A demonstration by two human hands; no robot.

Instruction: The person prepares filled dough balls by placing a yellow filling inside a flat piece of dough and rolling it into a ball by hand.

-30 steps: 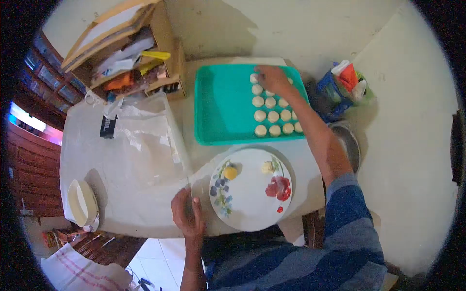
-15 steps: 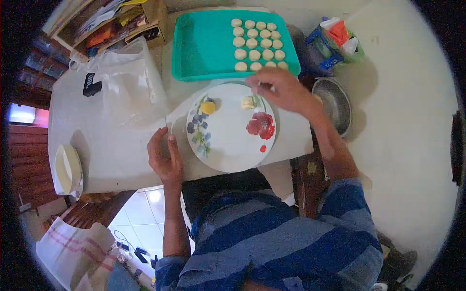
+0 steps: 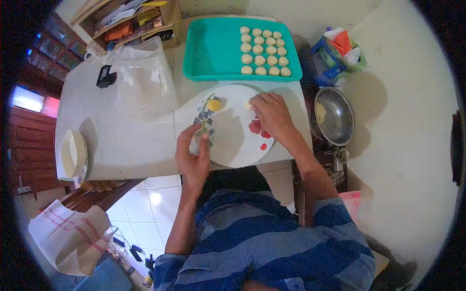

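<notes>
A white plate (image 3: 233, 153) with painted flowers lies on the table in front of me. On its upper left rests a small yellow ball (image 3: 214, 105). My right hand (image 3: 274, 116) is over the plate's right side, its fingers bent together on a pale piece of dough (image 3: 248, 105), mostly hidden beneath them. At the plate's left rim is my left hand (image 3: 194, 155), with thumb and fingers apart and nothing seen between them. Beyond the plate, a green tray (image 3: 213, 53) carries several rows of round pale dough balls (image 3: 259, 60) on its right half.
A clear plastic bag (image 3: 145, 87) lies left of the tray, beside a black label (image 3: 106, 76). At the table's left edge stands a cream bowl (image 3: 74, 154). To the right are a metal bowl (image 3: 340, 119) and a blue-edged bag (image 3: 335, 56).
My right hand has come down from the tray's front edge to the pale dough piece on the plate. My left hand has moved right, onto the plate's rim. The view has shifted slightly.
</notes>
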